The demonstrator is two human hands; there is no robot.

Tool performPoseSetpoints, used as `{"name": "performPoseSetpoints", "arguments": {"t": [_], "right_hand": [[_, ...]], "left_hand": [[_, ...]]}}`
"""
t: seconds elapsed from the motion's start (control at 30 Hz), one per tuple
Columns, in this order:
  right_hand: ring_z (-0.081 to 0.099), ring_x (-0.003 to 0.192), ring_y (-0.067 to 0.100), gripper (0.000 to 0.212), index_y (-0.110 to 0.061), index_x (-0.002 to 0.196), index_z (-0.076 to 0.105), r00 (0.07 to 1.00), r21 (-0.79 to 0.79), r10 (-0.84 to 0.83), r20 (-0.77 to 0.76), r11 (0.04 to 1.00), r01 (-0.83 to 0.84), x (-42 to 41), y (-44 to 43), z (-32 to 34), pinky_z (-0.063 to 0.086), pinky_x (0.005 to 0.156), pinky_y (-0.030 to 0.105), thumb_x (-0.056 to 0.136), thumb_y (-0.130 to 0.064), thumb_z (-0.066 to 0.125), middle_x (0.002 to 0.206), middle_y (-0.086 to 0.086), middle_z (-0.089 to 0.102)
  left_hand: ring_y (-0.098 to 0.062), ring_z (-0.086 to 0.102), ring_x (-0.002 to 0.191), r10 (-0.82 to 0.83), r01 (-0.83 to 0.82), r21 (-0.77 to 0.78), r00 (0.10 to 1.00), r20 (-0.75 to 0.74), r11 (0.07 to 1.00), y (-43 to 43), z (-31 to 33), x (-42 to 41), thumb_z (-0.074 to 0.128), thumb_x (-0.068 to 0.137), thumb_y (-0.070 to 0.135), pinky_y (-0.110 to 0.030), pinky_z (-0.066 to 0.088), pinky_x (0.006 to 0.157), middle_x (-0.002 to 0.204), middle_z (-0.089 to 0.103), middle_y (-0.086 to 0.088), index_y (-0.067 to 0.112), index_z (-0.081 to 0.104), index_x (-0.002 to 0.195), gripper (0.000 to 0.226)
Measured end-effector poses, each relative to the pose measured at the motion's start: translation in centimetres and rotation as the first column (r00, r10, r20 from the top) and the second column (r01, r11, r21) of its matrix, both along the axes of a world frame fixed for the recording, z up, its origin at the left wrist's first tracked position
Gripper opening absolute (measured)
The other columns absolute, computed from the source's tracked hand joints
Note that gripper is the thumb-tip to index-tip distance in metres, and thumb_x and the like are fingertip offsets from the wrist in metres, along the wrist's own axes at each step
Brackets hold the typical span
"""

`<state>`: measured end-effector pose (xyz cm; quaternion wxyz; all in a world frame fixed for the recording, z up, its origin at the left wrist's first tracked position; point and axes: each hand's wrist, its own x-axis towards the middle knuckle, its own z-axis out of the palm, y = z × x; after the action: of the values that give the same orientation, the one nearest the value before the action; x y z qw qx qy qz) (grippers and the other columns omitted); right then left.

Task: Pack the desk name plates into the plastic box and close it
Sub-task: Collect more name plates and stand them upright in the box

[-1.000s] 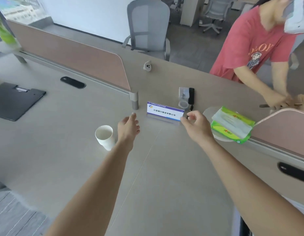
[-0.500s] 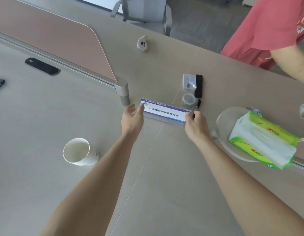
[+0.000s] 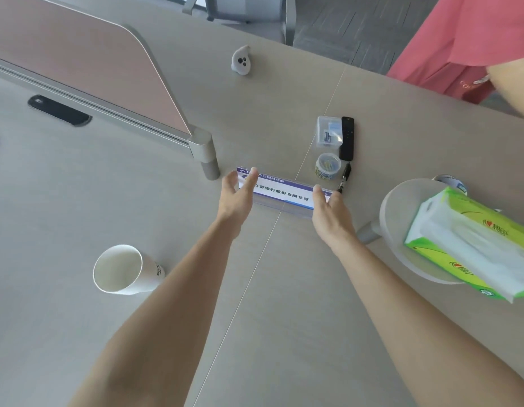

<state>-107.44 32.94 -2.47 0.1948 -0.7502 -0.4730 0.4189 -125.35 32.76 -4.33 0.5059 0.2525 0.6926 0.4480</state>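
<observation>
Both forearms bare, reaching from the near edge toward far centre, converging slightly. Left hand (image 3: pixel 235 198): palm turned right, thumb lying across the near face of the name plate (image 3: pixel 284 194) at its left end, fingers behind it. Right hand (image 3: pixel 331 214): back facing up, thumb on the plate's near face, fingers curled round its right end. Wrists straight.

You are in an office. You are at a long pale grey laminate desk (image 3: pixel 108 201), which a low pink partition screen with a metal frame (image 3: pixel 93 63) divides. A black oval cable port (image 3: pixel 59 110) sits in the top. Behind the desk, a grey mesh swivel chair (image 3: pixel 249 13) stands on grey carpet tiles (image 3: pixel 357 30). On the desk you see a clear acrylic desk name plate with a printed company name (image 3: pixel 281 193), a small round tub of paper clips (image 3: pixel 328 165) and a black pen (image 3: pixel 343 179).
</observation>
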Motion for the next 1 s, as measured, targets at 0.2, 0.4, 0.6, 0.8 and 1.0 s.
{"name": "performPoseSetpoints", "arguments": {"t": [0.2,0.4,0.6,0.8,1.0], "right_hand": [[0.056,0.099,0.026,0.043,-0.011,0.121,0.054,0.956,0.017,0.186,0.228,0.981,-0.195,0.2,-1.3,-0.2,0.037,0.074,0.028,0.093,-0.043,0.055,0.114,0.004,0.06],[0.054,0.069,0.029,0.032,-0.019,0.065,0.045,0.762,-0.047,0.588,0.27,0.799,-0.6,-2.2,-5.7,-0.1,0.037,0.057,0.03,0.094,-0.031,0.053,0.07,0.004,0.058],[0.072,0.074,0.029,0.043,-0.006,0.087,0.067,0.931,-0.118,0.349,-0.104,0.925,-0.36,-2.2,-3.5,0.8,0.056,0.069,0.034,0.096,-0.036,0.038,0.094,0.011,0.074],[0.07,0.092,0.032,0.084,-0.019,0.145,0.034,0.938,-0.044,0.32,0.132,0.948,-0.316,-5.5,2.0,2.6,0.055,0.077,0.035,0.08,-0.072,0.04,0.123,0.009,0.061],[0.061,0.047,0.02,0.035,-0.008,0.115,0.048,0.735,-0.197,0.57,0.368,0.82,-0.537,-9.5,3.2,3.4,0.038,0.044,0.023,0.083,-0.021,0.044,0.096,0.013,0.07]], "left_hand": [[-0.013,0.034,0.139,-0.007,0.007,-0.013,1.0,0.031,1.0,-0.6,0.2,-0.3,0.057,0.083,0.063,-0.032,0.029,0.104,0.153,0.034,0.006,0.026,0.03,0.146,0.078],[-0.019,0.047,0.131,-0.241,0.241,-0.087,0.97,0.018,0.966,-2.0,1.4,0.1,0.064,0.062,0.071,-0.045,0.039,0.109,0.146,0.048,0.002,0.024,0.046,0.144,0.096],[-0.023,0.061,0.103,-0.548,0.469,-0.318,0.804,-0.233,0.824,-5.0,1.7,0.8,0.063,0.076,0.032,-0.033,0.052,0.087,0.114,0.061,-0.001,0.018,0.041,0.142,0.071],[-0.033,0.055,0.116,-0.66,0.425,-0.523,0.614,-0.433,0.739,-7.9,1.2,2.7,0.037,0.091,0.005,-0.036,0.046,0.083,0.133,0.05,-0.014,0.01,0.033,0.142,0.051],[-0.038,0.06,0.105,-0.638,0.395,-0.531,0.646,-0.419,0.75,-10.0,2.0,2.9,0.032,0.088,0.002,-0.034,0.042,0.069,0.121,0.052,-0.017,0.011,0.041,0.125,0.039]]}}
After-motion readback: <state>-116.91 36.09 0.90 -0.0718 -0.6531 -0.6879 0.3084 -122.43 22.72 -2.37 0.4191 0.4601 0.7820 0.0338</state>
